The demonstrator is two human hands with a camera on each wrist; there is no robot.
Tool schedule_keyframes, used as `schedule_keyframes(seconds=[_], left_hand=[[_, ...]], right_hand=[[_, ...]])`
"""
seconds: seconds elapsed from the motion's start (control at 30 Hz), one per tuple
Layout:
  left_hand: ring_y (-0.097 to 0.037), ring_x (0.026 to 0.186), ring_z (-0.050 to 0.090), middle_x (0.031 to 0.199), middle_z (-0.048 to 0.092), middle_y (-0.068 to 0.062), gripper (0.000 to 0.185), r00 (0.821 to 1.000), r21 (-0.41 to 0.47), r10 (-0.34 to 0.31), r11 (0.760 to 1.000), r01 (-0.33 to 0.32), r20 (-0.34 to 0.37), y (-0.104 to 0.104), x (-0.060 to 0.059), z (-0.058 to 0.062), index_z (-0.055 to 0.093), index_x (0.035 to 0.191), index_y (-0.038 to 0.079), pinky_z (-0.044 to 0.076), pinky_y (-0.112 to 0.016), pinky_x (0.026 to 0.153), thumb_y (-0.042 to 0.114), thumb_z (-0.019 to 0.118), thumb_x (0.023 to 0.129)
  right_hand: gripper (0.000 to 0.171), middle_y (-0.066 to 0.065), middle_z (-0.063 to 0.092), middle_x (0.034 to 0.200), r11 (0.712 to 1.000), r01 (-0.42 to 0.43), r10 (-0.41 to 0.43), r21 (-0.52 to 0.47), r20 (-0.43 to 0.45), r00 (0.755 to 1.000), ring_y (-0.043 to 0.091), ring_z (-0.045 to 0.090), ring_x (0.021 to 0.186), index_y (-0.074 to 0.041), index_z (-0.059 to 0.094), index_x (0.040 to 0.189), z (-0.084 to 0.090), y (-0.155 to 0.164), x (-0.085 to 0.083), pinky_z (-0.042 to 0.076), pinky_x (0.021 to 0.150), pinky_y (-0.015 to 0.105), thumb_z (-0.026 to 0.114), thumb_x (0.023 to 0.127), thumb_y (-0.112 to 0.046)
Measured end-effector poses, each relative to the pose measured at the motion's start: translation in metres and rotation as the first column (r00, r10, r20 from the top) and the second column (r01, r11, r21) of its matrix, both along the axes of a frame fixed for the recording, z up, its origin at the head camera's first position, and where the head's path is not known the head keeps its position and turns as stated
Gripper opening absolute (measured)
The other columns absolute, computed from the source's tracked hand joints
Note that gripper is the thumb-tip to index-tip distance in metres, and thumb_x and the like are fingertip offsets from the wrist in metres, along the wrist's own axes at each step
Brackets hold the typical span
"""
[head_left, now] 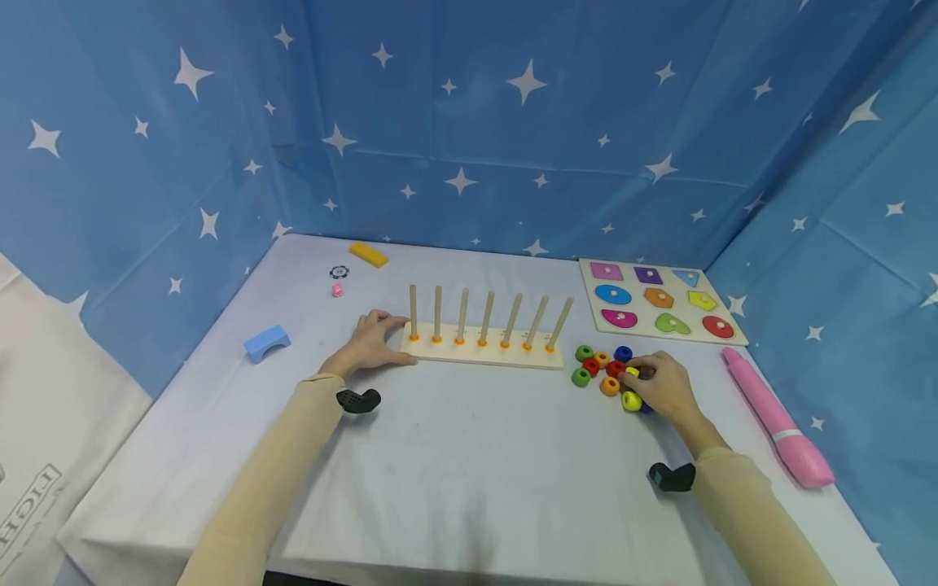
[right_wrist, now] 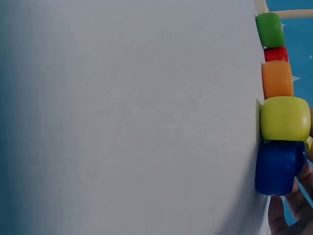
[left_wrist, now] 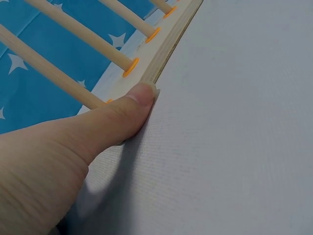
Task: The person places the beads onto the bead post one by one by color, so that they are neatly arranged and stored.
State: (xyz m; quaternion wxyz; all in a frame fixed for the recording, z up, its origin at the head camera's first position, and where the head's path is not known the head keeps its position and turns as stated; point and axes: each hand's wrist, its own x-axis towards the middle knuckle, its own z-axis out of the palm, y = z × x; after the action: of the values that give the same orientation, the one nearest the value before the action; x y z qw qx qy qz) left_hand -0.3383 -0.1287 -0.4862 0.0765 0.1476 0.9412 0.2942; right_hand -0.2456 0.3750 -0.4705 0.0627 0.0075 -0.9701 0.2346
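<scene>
A wooden peg board [head_left: 484,352] with several upright pegs lies mid-table. My left hand [head_left: 374,342] holds its left end, fingers over the back edge. In the left wrist view my thumb [left_wrist: 98,132] presses the board's [left_wrist: 171,44] front corner. Right of the board lies a cluster of coloured beads: green [head_left: 584,352], red [head_left: 591,365], orange [head_left: 610,386], blue [head_left: 623,353] and yellow [head_left: 631,400]. My right hand [head_left: 659,387] curls over the cluster's right side, fingertips on a small yellow bead [head_left: 632,372]. The right wrist view shows green [right_wrist: 269,29], orange [right_wrist: 277,79], yellow [right_wrist: 285,118] and blue [right_wrist: 279,166] beads in a row.
A shape puzzle board [head_left: 659,305] lies at the back right, with a pink tube [head_left: 777,415] along the right edge. A blue arch block [head_left: 267,342], a yellow block [head_left: 368,254], a black chip [head_left: 339,272] and a pink die [head_left: 337,290] sit at the left. Blue starred cloth walls the table.
</scene>
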Motion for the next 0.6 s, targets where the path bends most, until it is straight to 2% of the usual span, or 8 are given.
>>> schedule_keyframes(seconds=[0.23, 0.37, 0.47, 0.6], left_hand=[[-0.033, 0.122, 0.027, 0.140, 0.027, -0.019, 0.089, 1.000, -0.015, -0.001, 1.000, 0.001, 0.003, 0.000, 0.000, 0.001, 0.043, 0.142, 0.017, 0.029, -0.052, 0.100, 0.049, 0.080, 0.069], [-0.034, 0.122, 0.027, 0.140, 0.027, -0.019, 0.088, 1.000, -0.018, -0.004, 1.000, 0.004, -0.003, 0.000, 0.000, 0.001, 0.043, 0.142, 0.017, 0.029, -0.052, 0.100, 0.050, 0.080, 0.069], [-0.033, 0.123, 0.027, 0.140, 0.027, -0.018, 0.088, 1.000, -0.021, -0.004, 1.000, 0.004, -0.004, 0.001, 0.000, 0.001, 0.043, 0.143, 0.017, 0.029, -0.052, 0.100, 0.050, 0.079, 0.069], [-0.033, 0.123, 0.027, 0.141, 0.027, -0.019, 0.089, 1.000, -0.024, -0.006, 1.000, 0.006, -0.004, 0.002, 0.000, 0.001, 0.042, 0.143, 0.016, 0.029, -0.052, 0.100, 0.050, 0.079, 0.069]], right_hand=[[0.051, 0.017, 0.053, 0.109, 0.986, 0.056, -0.054, -0.154, 0.020, 0.998, 0.031, 0.047, 0.097, -0.003, 0.062, 0.120, 0.001, 0.004, -0.002, 0.040, 0.079, 0.043, 0.059, 0.091, -0.045], [0.055, 0.016, 0.057, 0.112, 0.957, 0.124, -0.121, -0.263, 0.028, 0.992, 0.030, 0.049, 0.101, -0.007, 0.059, 0.125, 0.006, 0.001, -0.004, 0.042, 0.080, 0.036, 0.057, 0.090, -0.049], [0.058, 0.013, 0.060, 0.112, 0.929, 0.171, -0.174, -0.329, 0.022, 0.985, 0.025, 0.051, 0.100, -0.011, 0.058, 0.127, 0.005, -0.002, -0.007, 0.044, 0.077, 0.023, 0.056, 0.088, -0.054], [0.059, 0.010, 0.058, 0.118, 0.890, 0.192, -0.196, -0.414, 0.034, 0.980, 0.024, 0.053, 0.106, -0.011, 0.056, 0.128, 0.011, -0.010, -0.012, 0.047, 0.086, 0.026, 0.058, 0.088, -0.054]])
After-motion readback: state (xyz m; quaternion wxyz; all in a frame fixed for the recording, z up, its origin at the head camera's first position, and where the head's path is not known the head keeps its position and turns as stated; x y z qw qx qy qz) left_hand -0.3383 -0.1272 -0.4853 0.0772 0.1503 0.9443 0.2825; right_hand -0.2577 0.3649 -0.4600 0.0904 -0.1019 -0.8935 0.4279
